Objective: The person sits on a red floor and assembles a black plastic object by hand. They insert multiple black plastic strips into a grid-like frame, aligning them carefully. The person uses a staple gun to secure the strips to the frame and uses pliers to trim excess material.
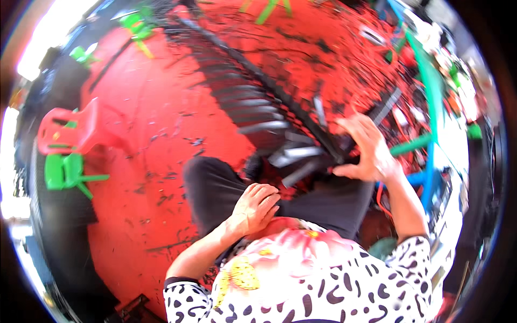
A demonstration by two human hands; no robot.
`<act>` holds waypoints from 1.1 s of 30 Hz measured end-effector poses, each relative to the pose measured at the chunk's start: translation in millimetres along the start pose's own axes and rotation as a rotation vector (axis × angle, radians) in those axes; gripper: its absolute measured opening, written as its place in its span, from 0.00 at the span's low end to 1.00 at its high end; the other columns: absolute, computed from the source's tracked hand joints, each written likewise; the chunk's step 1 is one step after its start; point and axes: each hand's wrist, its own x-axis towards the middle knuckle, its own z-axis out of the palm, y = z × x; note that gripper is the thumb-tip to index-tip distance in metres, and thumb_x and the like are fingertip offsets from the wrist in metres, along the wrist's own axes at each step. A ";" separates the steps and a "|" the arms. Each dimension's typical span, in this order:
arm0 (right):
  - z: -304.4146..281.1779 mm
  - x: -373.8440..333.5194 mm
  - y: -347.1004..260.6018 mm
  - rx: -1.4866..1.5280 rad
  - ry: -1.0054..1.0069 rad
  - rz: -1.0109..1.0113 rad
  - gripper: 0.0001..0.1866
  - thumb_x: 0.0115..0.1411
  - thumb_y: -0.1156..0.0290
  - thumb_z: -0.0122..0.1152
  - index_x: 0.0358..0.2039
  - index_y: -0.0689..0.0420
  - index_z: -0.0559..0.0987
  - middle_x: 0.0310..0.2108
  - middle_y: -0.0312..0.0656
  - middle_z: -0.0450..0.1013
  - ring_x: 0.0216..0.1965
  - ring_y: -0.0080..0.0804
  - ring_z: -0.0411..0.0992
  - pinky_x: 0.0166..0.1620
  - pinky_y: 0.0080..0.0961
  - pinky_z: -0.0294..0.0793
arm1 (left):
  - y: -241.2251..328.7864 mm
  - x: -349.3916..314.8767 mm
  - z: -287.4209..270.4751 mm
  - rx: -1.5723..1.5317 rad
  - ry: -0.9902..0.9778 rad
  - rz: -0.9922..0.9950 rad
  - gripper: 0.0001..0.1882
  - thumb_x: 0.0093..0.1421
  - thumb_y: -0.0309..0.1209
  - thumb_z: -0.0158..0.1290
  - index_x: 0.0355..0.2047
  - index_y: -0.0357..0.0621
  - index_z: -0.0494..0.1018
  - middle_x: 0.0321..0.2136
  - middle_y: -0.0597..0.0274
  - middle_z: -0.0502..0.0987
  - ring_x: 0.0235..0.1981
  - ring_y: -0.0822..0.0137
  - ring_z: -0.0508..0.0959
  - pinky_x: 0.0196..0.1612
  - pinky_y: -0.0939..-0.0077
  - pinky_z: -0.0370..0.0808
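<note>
At 9 o'clock from the right hand (370, 153), its thumb and fingers apart, lies the near end of a long black strip (263, 81), its axis running toward 10 to 11; contact is unclear. The left hand (256, 207), farther off, curls, grip untellable.

A pink-red chair (89, 127) and a green chair (63, 171) stand close together at left, with a yellow-legged green seat (134, 25) above, near the red floor's (126, 188) edge. At right appear a green bar (412, 144) and blue tubing (428, 185).
</note>
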 end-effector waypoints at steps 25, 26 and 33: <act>10.8 -13.2 9.3 0.175 0.181 -0.056 0.25 0.44 0.47 0.67 0.29 0.56 0.73 0.27 0.37 0.71 0.33 0.40 0.68 0.44 0.35 0.64 | 47.1 88.5 32.4 -0.464 0.113 -0.042 0.45 0.48 0.16 0.56 0.63 0.29 0.44 0.34 0.50 0.75 0.28 0.60 0.78 0.34 0.71 0.76; 10.6 -13.3 7.2 0.179 0.182 -0.041 0.25 0.43 0.46 0.66 0.28 0.55 0.73 0.27 0.37 0.70 0.33 0.40 0.68 0.44 0.35 0.64 | 47.1 88.4 28.0 -0.491 0.091 -0.053 0.44 0.48 0.16 0.56 0.63 0.30 0.45 0.34 0.50 0.75 0.28 0.61 0.79 0.34 0.72 0.76; -4.5 -3.9 1.8 0.216 0.007 0.029 0.22 0.44 0.50 0.68 0.29 0.55 0.76 0.26 0.37 0.70 0.35 0.38 0.70 0.47 0.35 0.61 | 40.9 93.1 17.5 -0.507 0.047 -0.040 0.43 0.49 0.17 0.56 0.63 0.32 0.47 0.32 0.52 0.75 0.27 0.61 0.79 0.33 0.73 0.76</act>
